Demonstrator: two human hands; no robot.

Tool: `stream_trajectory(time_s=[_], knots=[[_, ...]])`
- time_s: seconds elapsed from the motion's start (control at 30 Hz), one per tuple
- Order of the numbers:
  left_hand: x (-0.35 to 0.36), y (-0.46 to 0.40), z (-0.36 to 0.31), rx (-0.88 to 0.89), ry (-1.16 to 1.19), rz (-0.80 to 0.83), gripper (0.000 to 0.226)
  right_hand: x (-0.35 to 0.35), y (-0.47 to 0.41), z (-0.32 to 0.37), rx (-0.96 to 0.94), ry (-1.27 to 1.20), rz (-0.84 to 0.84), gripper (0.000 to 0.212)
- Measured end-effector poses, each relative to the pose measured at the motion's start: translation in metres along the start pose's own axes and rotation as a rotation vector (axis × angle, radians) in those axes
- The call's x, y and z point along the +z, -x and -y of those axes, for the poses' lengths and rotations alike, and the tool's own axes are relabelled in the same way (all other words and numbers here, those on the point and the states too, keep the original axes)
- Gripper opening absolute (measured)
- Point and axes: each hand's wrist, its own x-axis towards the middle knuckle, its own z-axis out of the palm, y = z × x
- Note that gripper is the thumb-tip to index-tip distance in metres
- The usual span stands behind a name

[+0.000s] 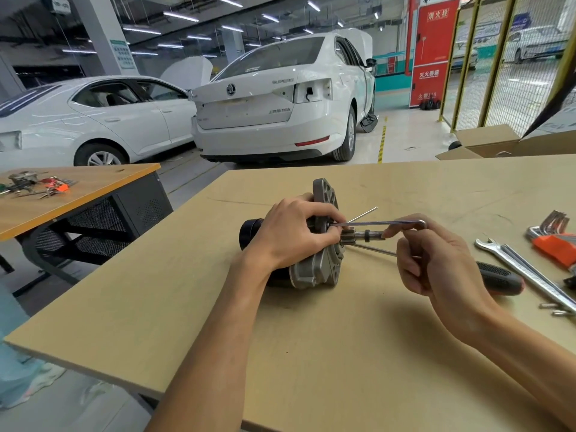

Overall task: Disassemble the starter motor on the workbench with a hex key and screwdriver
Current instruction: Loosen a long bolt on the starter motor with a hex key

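On the table [311, 353] lies the starter motor [314, 244]; left hand [293, 232] grips it so it cannot roll, while right hand [433, 263] fingers pinch the hex key [378, 223] seated in its flange.

Left hand [293, 233] gripping starter motor [314, 269] on workbench [311, 353], right hand [436, 260] holding hex key [377, 223]
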Motion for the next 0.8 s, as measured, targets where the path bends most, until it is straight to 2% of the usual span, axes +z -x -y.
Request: stream_trajectory(time_s=[0.17, 0.33, 0.6, 0.8], knots=[[-0.0011, 0.0032, 0.0003, -0.001, 0.092, 0.014, 0.007, 0.0007, 0.0009, 0.0003, 0.013, 0.013, 0.010, 0.046], [-0.0025, 0.0065, 0.0016, -0.015, 0.204, 0.028, 0.028, 0.0005, 0.0012, 0.0010, 0.040, 0.038, 0.017, 0.042], [-0.0013, 0.0052, 0.0038, -0.028, 0.224, 0.021, 0.013, -0.0031, -0.0036, -0.0018, 0.220, -0.028, -0.086, 0.018], [-0.0012, 0.0059, 0.0038, -0.033, 0.238, 0.016, 0.009, -0.0044, -0.0058, -0.0007, 0.336, -0.201, 0.007, 0.046]])
